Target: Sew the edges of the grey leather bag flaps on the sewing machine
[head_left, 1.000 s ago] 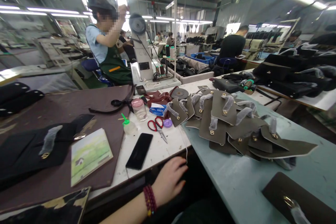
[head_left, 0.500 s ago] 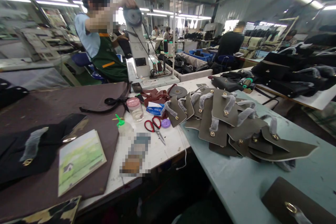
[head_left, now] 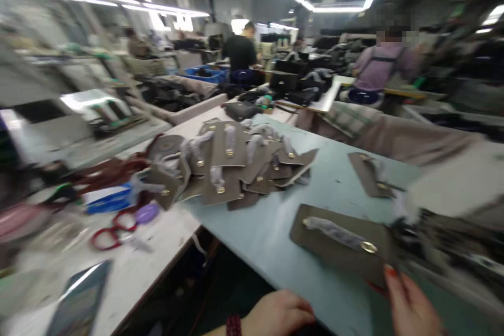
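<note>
My right hand [head_left: 413, 302] pinches the near right edge of a grey-brown bag flap [head_left: 334, 249], thumb on top. The flap has a handle wrapped in clear plastic and gold metal fittings, and lies over the pale blue-green tabletop [head_left: 252, 241]. To its left, at the table's near edge, is my left hand [head_left: 279, 312], with a dark red bracelet on the wrist. Its fingers are curled together, and what may be under them is hidden. Farther off lies a heap of similar flaps [head_left: 224, 152], and another flap [head_left: 370, 173] lies toward the right.
Red-handled scissors [head_left: 114, 231], a purple disc [head_left: 147, 213], a blue packet [head_left: 110, 198] and a phone [head_left: 81, 299] lie on the white table at left. Dark, blurred material [head_left: 444, 247] is at right. Several people sit working farther back.
My view has swung to the right. Both my hands have come into view, the right one now gripping the near flap. The scissors and heap appear farther left.
</note>
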The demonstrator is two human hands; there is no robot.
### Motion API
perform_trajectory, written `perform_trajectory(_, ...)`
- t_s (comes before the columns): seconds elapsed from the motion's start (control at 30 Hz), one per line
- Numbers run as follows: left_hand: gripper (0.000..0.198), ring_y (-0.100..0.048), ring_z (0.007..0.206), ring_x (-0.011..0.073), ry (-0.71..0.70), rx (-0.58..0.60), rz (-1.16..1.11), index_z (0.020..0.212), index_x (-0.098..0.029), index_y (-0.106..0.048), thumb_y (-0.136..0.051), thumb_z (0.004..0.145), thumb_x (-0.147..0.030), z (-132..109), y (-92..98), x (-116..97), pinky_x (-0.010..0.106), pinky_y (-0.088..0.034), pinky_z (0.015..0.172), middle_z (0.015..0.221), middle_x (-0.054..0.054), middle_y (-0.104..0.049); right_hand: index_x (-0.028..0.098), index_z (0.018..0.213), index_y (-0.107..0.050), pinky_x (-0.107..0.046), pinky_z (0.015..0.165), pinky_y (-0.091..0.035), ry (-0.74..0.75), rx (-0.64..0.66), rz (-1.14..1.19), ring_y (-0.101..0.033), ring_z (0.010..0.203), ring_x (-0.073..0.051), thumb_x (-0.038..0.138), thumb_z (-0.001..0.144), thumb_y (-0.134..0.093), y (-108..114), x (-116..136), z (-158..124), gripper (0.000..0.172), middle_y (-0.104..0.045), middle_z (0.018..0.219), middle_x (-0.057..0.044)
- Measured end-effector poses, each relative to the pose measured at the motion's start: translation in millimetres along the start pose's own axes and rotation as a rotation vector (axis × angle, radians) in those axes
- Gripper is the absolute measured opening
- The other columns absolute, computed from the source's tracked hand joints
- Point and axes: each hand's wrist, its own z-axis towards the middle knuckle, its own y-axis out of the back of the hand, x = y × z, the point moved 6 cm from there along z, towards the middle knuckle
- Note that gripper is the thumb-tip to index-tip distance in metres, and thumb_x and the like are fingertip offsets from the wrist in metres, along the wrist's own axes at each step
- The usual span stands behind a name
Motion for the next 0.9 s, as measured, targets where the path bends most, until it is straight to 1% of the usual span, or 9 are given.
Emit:
perform_trajectory(0.1, 0.068, -0.054, 0.129, 0.0250, 0.011, -0.102, 0.082, 0.149, -0.030, -0.029, -0.059, 0.087, -0.026, 27.9, 16.4, -3.6, 0.038, -0.050, 0.105, 0.145, 0.010, -0.053, 0.017, 0.075, -0.061, -0.030, 0.062, -0.048, -0.150, 0.051, 0.228, -0.062, 0.069, -0.023, 0.074, 0.090, -0.035, -0.8, -19.7, -11.6, 0.064, -0.066, 0.073, -0.010)
perform_trajectory(0.2, 0.082, -0.045, 0.136, 0.0296, -0.038, -0.114, 0.213, 0.155, -0.030, -0.011, -0.058, 0.087, -0.029, 64.2, 9.7, 13.7, 0.043, -0.050, 0.104, 0.154, 0.012, -0.039, 0.017, 0.071, -0.057, -0.025, 0.058, -0.040, -0.187, 0.005, 0.346, -0.053, 0.062, -0.017, 0.063, 0.095, -0.038, -9.5, -22.5, -9.0, 0.056, -0.058, 0.065, -0.004)
perform_trajectory(0.3, 0.082, -0.040, 0.138, 0.0355, -0.082, -0.168, 0.354, 0.156, -0.027, -0.011, -0.055, 0.088, -0.037, 104.4, -0.8, 29.4, 0.051, -0.050, 0.101, 0.158, 0.013, -0.031, 0.017, 0.067, -0.053, -0.023, 0.055, -0.033, -0.222, -0.011, 0.421, -0.046, 0.059, -0.013, 0.057, 0.098, -0.039, -14.8, -23.2, -9.8, 0.053, -0.050, 0.061, 0.000)
perform_trajectory(0.4, 0.089, -0.026, 0.144, 0.0415, -0.115, -0.183, 0.432, 0.156, -0.024, -0.009, -0.056, 0.085, -0.051, 140.6, -0.9, 36.6, 0.064, -0.035, 0.109, 0.161, 0.016, -0.021, 0.016, 0.070, -0.055, -0.022, 0.055, -0.032, -0.250, 0.012, 0.512, -0.044, 0.060, -0.012, 0.054, 0.099, -0.038, -16.2, -24.3, -15.0, 0.052, -0.050, 0.063, 0.000)
perform_trajectory(0.5, 0.090, -0.019, 0.146, 0.0428, -0.197, -0.093, 0.387, 0.156, -0.021, -0.011, -0.043, 0.086, -0.067, 163.7, 7.9, 36.0, 0.068, -0.022, 0.112, 0.162, 0.017, -0.018, 0.015, 0.071, -0.058, -0.021, 0.056, -0.034, -0.280, 0.064, 0.612, -0.045, 0.060, -0.012, 0.057, 0.098, -0.039, -19.4, -26.4, -15.0, 0.054, -0.051, 0.064, -0.001)
perform_trajectory(0.6, 0.079, -0.019, 0.146, 0.0408, -0.204, -0.047, 0.382, 0.155, -0.024, -0.013, -0.037, 0.090, -0.063, 175.0, 23.8, 33.6, 0.067, -0.020, 0.113, 0.163, 0.015, -0.015, 0.014, 0.077, -0.062, -0.021, 0.057, -0.039, -0.318, 0.166, 0.774, -0.051, 0.061, -0.014, 0.062, 0.096, -0.038, -27.5, -23.0, -12.5, 0.057, -0.054, 0.064, -0.001)
perform_trajectory(0.7, 0.078, -0.027, 0.143, 0.0387, -0.177, -0.063, 0.462, 0.154, -0.030, -0.017, -0.052, 0.088, -0.053, 186.9, 38.1, 29.2, 0.064, -0.024, 0.114, 0.159, 0.013, -0.026, 0.015, 0.090, -0.066, -0.023, 0.061, -0.047, -0.351, 0.242, 0.893, -0.057, 0.060, -0.015, 0.062, 0.097, -0.035, -30.1, -17.5, -12.8, 0.057, -0.059, 0.068, -0.002)
perform_trajectory(0.8, 0.063, -0.047, 0.129, 0.0343, -0.210, -0.055, 0.493, 0.147, -0.034, -0.034, -0.054, 0.089, -0.047, 200.0, 44.6, 21.9, 0.058, -0.038, 0.109, 0.140, 0.010, -0.048, 0.016, 0.096, -0.068, -0.025, 0.075, -0.049, -0.319, 0.151, 0.819, -0.061, 0.078, -0.018, 0.055, 0.098, -0.040, -15.9, -21.6, -9.4, 0.048, -0.065, 0.084, -0.006)
perform_trajectory(0.9, 0.050, -0.056, 0.116, 0.0324, -0.247, -0.044, 0.499, 0.136, -0.032, -0.050, -0.053, 0.089, -0.050, 206.3, 48.7, 16.8, 0.049, -0.051, 0.097, 0.128, 0.011, -0.056, 0.017, 0.097, -0.070, -0.027, 0.081, -0.046, -0.322, 0.114, 0.852, -0.060, 0.088, -0.020, 0.047, 0.098, -0.043, -9.1, -32.4, -2.4, 0.040, -0.066, 0.090, -0.007)
